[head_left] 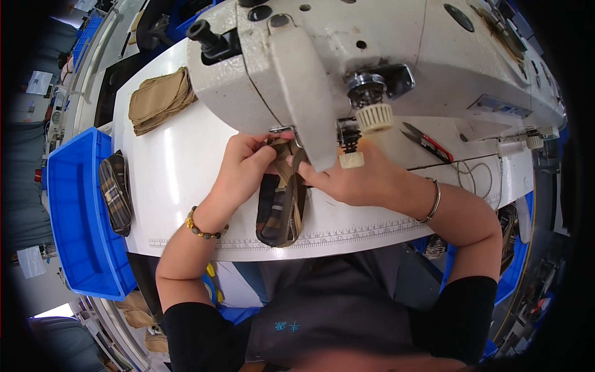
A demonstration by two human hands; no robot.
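Note:
A dark plaid zippered pouch (271,214) with tan fabric at its upper end lies on the white sewing table (198,180). The sewing machine (248,80) stands over that tan end. From the left, my left hand (245,164) pinches the tan fabric close to the presser foot area. My right hand (356,177) grips the pouch's right side beside the zipper, its thumb and fingertips near the fabric. Part of that hand is hidden behind the machine's head and tension knobs. The needle itself cannot be made out.
A stack of tan fabric pieces (162,99) sits at the far left. Another plaid pouch (116,193) rests at the table's left edge, by a blue bin (87,217). Red-handled scissors (429,144) lie right of the machine. A printed ruler strip (353,230) follows the near edge.

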